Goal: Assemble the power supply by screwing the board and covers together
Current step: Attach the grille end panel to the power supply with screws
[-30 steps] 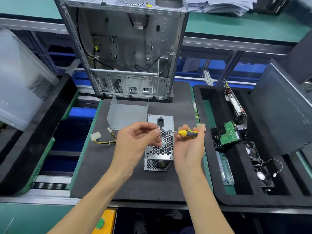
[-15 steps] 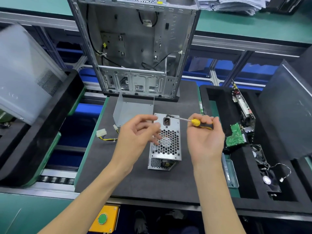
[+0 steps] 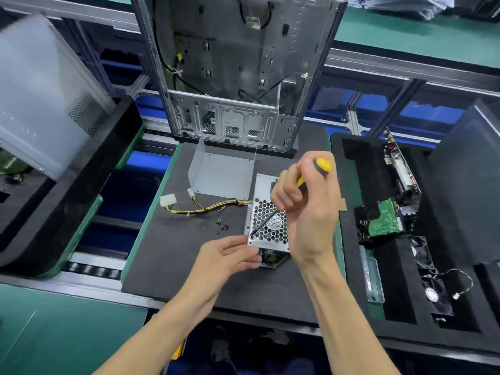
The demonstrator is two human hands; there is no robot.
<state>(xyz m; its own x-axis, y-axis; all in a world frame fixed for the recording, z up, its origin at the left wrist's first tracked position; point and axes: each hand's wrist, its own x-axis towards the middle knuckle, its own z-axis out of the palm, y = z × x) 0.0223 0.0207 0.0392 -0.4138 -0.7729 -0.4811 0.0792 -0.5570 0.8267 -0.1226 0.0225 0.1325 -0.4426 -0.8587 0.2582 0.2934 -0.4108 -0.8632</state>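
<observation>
On the dark surface [image 3: 167, 255] sat the metal power supply [image 3: 266, 212] — wires [image 3: 205, 208] trailing off to its left. The right hand [image 3: 308, 209] gripped a yellow screwdriver [image 3: 286, 201], its tip at the box's near-left corner. The left hand [image 3: 230, 257] pinched that corner. Tiny black screws [image 3: 222, 226] lay just beside it.

both bare forearms reach up from the lower edge, converging toward the middle. the right hand [image 3: 308, 204] is raised, wrist bent, back of the hand toward the camera, fingers and thumb curled tightly around a tool handle. the left hand [image 3: 230, 255] sits lower, palm turned up and inward, its fingertips [image 3: 253, 249] gathered in a light pinch.
</observation>
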